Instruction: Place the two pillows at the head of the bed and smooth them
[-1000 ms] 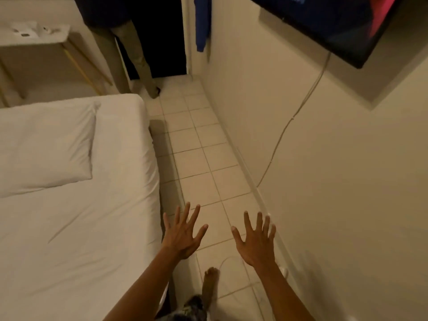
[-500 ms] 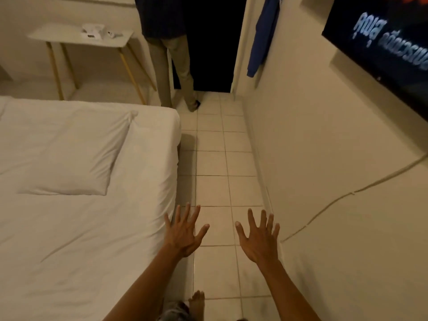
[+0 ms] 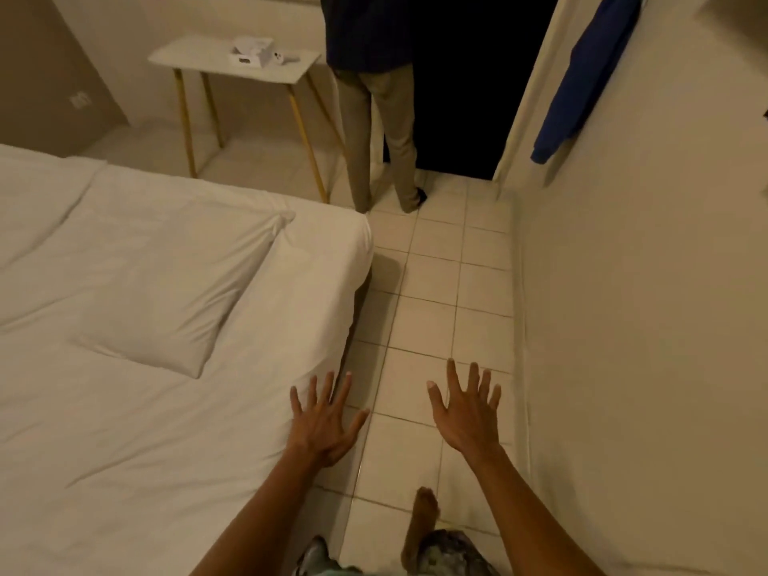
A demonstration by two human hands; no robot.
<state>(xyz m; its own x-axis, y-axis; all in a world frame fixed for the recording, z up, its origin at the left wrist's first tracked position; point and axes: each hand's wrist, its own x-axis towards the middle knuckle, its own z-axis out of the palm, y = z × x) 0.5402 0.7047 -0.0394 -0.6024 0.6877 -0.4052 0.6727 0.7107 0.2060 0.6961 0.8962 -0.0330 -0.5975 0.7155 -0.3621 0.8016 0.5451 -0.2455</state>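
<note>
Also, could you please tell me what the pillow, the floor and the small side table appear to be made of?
Pillow: white woven fabric, matte, with soft creases, likely cotton.
Floor: pale square tiles with dark grout lines, faint sheen, probably ceramic.
Side table: smooth white top, material unclear; thin gold-coloured legs, possibly metal.

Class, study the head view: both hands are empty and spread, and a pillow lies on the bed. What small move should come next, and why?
Probably reach the left hand forward and left to the near corner of the pillow. Both it and the right hand are open and hold nothing; the left hangs over the edge of the bed, nearer the pillow, while the right is over the tiled floor.
</note>
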